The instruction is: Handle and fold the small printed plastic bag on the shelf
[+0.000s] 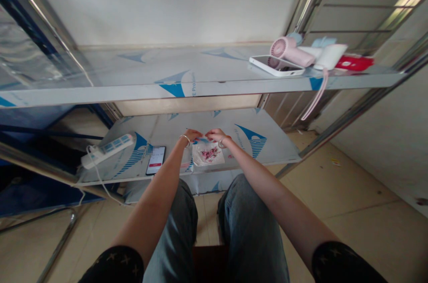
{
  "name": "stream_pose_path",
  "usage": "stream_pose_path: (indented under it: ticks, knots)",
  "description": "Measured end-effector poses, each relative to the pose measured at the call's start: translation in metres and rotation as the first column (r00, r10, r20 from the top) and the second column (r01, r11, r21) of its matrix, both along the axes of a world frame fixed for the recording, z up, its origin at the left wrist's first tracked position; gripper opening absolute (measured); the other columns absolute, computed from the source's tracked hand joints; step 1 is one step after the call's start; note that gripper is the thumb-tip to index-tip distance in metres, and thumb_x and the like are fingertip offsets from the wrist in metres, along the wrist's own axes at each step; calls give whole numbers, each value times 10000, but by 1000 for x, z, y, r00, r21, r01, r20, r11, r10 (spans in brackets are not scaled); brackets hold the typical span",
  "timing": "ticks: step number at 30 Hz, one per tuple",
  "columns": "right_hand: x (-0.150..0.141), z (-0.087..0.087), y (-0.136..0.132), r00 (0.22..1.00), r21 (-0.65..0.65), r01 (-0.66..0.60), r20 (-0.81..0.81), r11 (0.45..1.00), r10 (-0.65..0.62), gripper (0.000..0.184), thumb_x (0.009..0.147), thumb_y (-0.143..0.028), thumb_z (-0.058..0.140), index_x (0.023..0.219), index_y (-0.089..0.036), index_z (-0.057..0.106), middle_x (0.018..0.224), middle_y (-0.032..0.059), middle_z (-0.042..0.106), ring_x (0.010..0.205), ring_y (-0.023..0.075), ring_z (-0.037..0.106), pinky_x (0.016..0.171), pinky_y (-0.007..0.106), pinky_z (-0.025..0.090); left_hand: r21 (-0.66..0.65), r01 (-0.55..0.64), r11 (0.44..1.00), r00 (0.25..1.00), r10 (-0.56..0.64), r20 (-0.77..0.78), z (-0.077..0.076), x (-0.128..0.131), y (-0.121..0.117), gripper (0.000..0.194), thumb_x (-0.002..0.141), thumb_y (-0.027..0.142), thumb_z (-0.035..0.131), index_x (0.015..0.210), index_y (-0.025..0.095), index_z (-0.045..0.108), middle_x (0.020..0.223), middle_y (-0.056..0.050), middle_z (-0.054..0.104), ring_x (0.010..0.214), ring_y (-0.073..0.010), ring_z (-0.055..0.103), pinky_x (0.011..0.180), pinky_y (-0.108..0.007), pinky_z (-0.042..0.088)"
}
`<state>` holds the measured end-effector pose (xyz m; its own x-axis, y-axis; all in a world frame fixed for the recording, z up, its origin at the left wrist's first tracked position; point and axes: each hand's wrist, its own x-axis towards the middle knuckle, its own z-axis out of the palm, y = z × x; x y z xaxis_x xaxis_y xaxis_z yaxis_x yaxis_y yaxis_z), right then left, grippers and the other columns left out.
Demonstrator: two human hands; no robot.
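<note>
The lower metal shelf [182, 120] stood over a tiled floor [317, 194], beneath an upper shelf [133, 73]. Left of centre lay a phone [156, 160] and a power strip [109, 151]. Mid-frame, a clear bag [200, 157] showed dark-pink bits [210, 153]; above it, my left hand [193, 134] and right hand [216, 134] pinched a small thing [204, 137] too blurred to name.
</note>
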<state>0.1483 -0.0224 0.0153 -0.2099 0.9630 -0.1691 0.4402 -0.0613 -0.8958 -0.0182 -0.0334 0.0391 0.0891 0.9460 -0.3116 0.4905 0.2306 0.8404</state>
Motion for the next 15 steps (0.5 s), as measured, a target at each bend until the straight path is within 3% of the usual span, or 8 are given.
stream_pose_path:
  ticks: [9, 15]
  knots:
    - [1, 7, -6, 999, -11, -30, -34, 999, 30, 70, 689, -84, 597, 670, -103, 661, 564, -12, 595, 456, 60, 452, 443, 157, 325, 12, -3, 1000, 1000, 3, 3, -10, -5, 6, 99, 669, 178, 688, 744, 118, 709, 752, -63, 694, 655, -128, 612, 586, -212, 458]
    - [1, 11, -9, 999, -10, -45, -24, 999, 45, 77, 675, -71, 599, 676, -106, 668, 573, -11, 603, 458, 53, 456, 433, 144, 315, 40, 52, 998, 999, -52, 16, -13, -4, 8, 80, 740, 113, 628, 686, 106, 686, 605, -26, 651, 628, -115, 567, 589, -203, 428]
